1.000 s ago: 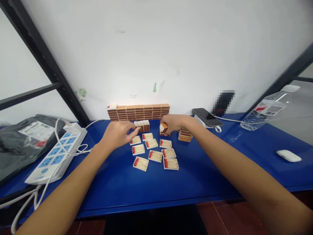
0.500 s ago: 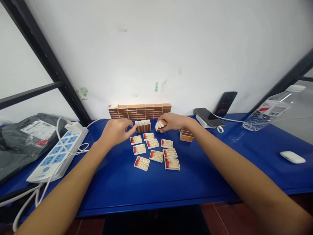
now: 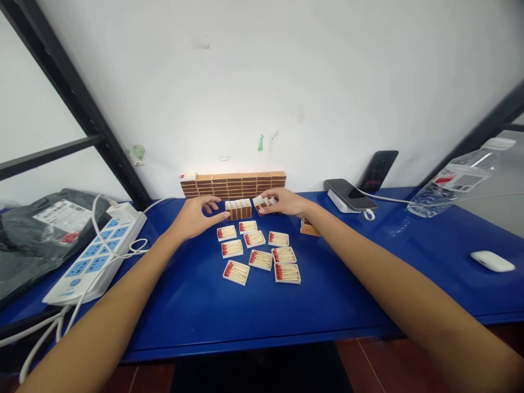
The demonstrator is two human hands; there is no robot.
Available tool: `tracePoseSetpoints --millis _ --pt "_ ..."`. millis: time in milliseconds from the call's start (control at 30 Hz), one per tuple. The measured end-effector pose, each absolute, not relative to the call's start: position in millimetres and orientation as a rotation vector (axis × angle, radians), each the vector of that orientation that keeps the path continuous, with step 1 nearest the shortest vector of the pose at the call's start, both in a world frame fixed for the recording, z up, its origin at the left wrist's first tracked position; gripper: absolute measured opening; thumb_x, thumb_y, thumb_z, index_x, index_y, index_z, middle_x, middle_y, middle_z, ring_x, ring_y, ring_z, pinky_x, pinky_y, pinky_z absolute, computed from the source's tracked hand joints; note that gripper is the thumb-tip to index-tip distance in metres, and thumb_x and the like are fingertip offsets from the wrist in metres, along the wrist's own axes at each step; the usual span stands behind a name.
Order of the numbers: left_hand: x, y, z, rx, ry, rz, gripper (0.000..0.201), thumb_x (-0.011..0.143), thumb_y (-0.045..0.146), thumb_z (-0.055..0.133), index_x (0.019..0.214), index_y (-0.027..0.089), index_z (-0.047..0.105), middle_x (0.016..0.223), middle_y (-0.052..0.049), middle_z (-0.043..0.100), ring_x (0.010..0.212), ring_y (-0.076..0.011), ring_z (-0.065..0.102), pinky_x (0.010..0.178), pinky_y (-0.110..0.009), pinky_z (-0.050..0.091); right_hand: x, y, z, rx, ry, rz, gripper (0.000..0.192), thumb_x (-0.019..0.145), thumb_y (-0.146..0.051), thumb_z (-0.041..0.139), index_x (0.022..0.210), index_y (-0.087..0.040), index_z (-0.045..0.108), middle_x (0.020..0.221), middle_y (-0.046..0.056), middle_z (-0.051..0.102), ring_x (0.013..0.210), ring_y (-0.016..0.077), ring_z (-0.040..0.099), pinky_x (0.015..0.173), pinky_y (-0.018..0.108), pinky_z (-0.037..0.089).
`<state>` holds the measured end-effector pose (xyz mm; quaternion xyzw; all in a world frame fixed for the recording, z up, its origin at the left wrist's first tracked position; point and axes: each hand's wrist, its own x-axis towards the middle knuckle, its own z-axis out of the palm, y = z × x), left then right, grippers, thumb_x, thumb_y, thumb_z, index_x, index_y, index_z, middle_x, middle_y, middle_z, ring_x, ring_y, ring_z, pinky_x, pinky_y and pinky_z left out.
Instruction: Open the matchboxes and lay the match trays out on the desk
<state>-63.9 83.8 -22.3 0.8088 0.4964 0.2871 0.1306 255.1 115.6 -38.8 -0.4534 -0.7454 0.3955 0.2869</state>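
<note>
A short row of upright matchbox sleeves [image 3: 238, 210], pale on top with brown striking sides, stands on the blue table. My left hand [image 3: 200, 214] is at the row's left end, thumb and fingers apart, its thumb tip at or against the end sleeve. In my right hand [image 3: 286, 202] are several more matchbox sleeves [image 3: 259, 204], gripped between thumb and fingers and tilted just right of the row. Nearer to me lie several open matchbox trays [image 3: 261, 260] filled with red-tipped matches. Behind the hands, a long wall of stacked matchboxes [image 3: 233, 186] runs along the wall.
Another small group of matchboxes [image 3: 310, 227] lies under my right forearm. A phone on a white stand [image 3: 350, 195], a water bottle [image 3: 454, 180] and a white earphone case [image 3: 492, 261] are on the right. On the left are a power strip [image 3: 96, 256] with cables and a dark plastic bag [image 3: 24, 234].
My right hand has brought its sleeves slightly left, closer to the standing row, and they lean differently. The fingers of my left hand have spread from the thumb.
</note>
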Motion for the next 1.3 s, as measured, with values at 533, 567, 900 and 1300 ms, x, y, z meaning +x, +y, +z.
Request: tracePoseSetpoints --millis 533,567,900,1300 --pt "-59 92 -41 2.254 1.350 0.775 0.068 0.071 0.061 0.086 0.120 0.017 0.070 0.112 -0.009 0.077 0.097 -0.0255 0.072 0.081 -0.037 0.058 254 118 -39 -1.247 -2.181 0.730 0.047 0.071 -0.041 0.086 0.108 -0.016 0.073 0.102 0.007 0.071 0.085 0.0205 0.060 0.072 0.032 0.043" --pt "-59 93 -42 2.255 1.341 0.777 0.064 0.072 0.061 0.086 0.117 0.017 0.070 0.111 -0.009 0.078 0.096 -0.0253 0.072 0.081 -0.037 0.058 252 118 -39 -1.235 -2.208 0.684 0.044 0.072 -0.039 0.086 0.108 -0.016 0.073 0.105 0.008 0.072 0.088 0.0213 0.061 0.075 0.033 0.044" --pt "-57 94 -44 2.306 1.272 0.812 0.048 0.082 0.061 0.078 0.108 0.021 0.076 0.104 -0.005 0.079 0.089 -0.0232 0.072 0.075 -0.034 0.055 246 119 -45 -1.101 -2.177 0.731 0.048 0.076 -0.041 0.086 0.116 -0.019 0.072 0.108 0.008 0.073 0.096 0.0241 0.065 0.084 0.037 0.049" --pt "-55 99 -49 2.267 1.257 0.859 0.049 0.079 0.062 0.080 0.103 0.020 0.075 0.099 -0.005 0.079 0.087 -0.0226 0.072 0.077 -0.034 0.056 243 114 -46 -1.120 -2.175 0.771 0.061 0.074 -0.044 0.089 0.125 -0.020 0.065 0.133 0.012 0.067 0.124 0.0301 0.063 0.105 0.046 0.050"
